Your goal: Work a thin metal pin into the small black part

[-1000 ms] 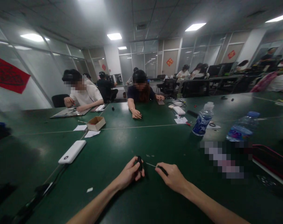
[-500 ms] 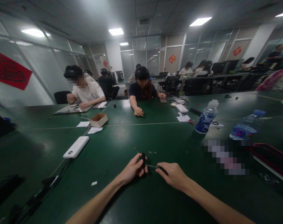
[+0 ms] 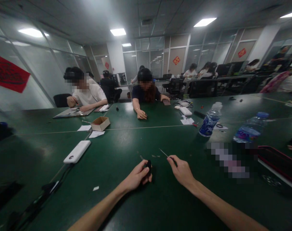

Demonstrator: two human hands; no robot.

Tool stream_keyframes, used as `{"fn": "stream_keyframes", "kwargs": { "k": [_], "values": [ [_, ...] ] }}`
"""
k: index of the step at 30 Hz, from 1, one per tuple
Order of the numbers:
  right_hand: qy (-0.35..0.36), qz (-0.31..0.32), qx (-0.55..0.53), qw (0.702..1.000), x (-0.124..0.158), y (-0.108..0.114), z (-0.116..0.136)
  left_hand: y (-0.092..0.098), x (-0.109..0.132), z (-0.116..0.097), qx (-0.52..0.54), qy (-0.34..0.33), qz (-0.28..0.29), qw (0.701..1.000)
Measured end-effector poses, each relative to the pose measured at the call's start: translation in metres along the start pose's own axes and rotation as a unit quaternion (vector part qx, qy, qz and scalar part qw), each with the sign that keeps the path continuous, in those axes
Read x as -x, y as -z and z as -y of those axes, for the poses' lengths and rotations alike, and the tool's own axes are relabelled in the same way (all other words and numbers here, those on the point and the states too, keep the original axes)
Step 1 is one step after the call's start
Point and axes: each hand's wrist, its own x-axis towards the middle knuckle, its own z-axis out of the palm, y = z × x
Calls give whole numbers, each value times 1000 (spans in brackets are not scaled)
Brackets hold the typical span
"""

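Near the middle of the green table (image 3: 126, 205), my left hand (image 3: 137, 175) is closed around a small black oblong part (image 3: 149, 166); its exact kind is not clear. My right hand (image 3: 183, 171) pinches a thin screwdriver (image 3: 163, 152). Its bare metal shaft points up and left, away from the fingers, and the handle is mostly hidden in the hand. A gap separates the screwdriver from the black part.
To the left lie a white power bank (image 3: 77, 151) with black cables and a small open cardboard box (image 3: 101, 124). Two plastic bottles, one of them this labelled bottle (image 3: 210, 120), stand on the right by a dark red-edged case (image 3: 278, 166). Co-workers sit across the table.
The screwdriver has come away from the black part. My right hand has moved slightly up and right, and the shaft has swung from pointing left to pointing up-left. My left hand stays nearly still.
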Motion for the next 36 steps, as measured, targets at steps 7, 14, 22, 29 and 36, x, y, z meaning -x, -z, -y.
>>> {"fn": "stream_keyframes", "kwargs": {
  "k": [7,14,22,29,36],
  "values": [
    [175,136,80,972,8,0,13,5,-3,8,63,-18,-62,996],
    [143,127,86,978,5,1,13,4,-1,6,53,-8,-62,997],
    [140,131,90,977,6,1,16,2,-1,3,24,-15,-64,998],
    [148,121,95,977,5,1,14,4,-1,6,27,-4,-59,998],
    [137,119,101,978,5,0,13,4,-1,5,7,-10,-50,999]
  ]
}}
